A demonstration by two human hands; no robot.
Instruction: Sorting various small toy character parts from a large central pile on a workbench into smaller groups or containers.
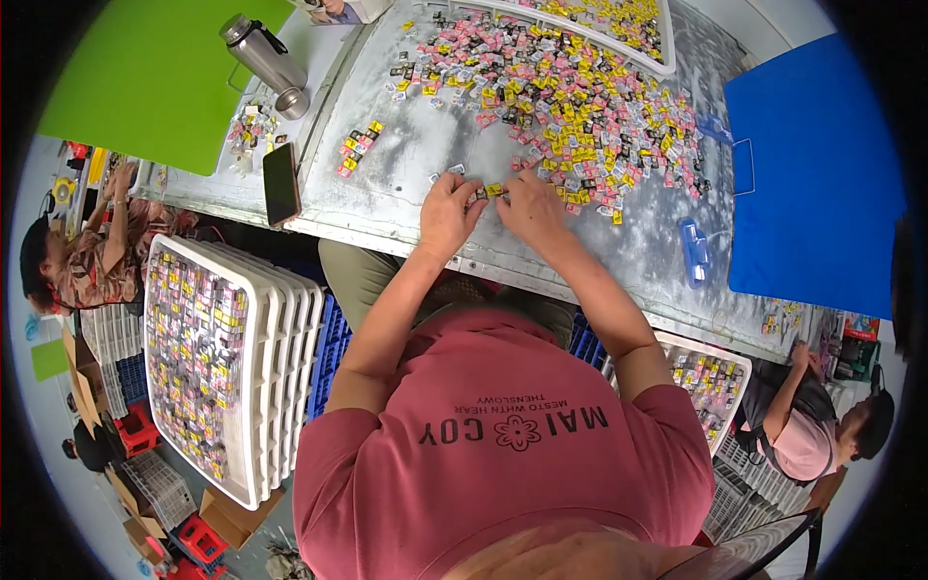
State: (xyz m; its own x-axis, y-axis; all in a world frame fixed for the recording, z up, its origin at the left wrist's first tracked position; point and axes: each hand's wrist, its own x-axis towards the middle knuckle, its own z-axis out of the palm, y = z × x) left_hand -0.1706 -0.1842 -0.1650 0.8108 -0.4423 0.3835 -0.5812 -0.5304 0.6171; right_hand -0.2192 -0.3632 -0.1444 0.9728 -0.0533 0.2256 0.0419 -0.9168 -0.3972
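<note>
My left hand (449, 215) and my right hand (532, 207) meet low over the near part of the grey metal table (416, 145). Between their fingertips is a short row of small block-like pieces, with a yellow piece (495, 190) showing in the middle. Both hands are closed in a pinch, the left on the row's left end and the right on its other end. A few pale pieces lie just beyond my left fingers. Past my right hand spreads a large heap of small pieces (580, 116) in pink, yellow, black and white.
A small joined group of pieces (360, 149) lies left. Nearby are a phone (281, 184) and a steel flask (266, 63). A white tray (580, 37) stands far back, a blue plastic object (693, 253) right. Stacked filled trays (253, 387) flank me; a person (92, 246) works at each side.
</note>
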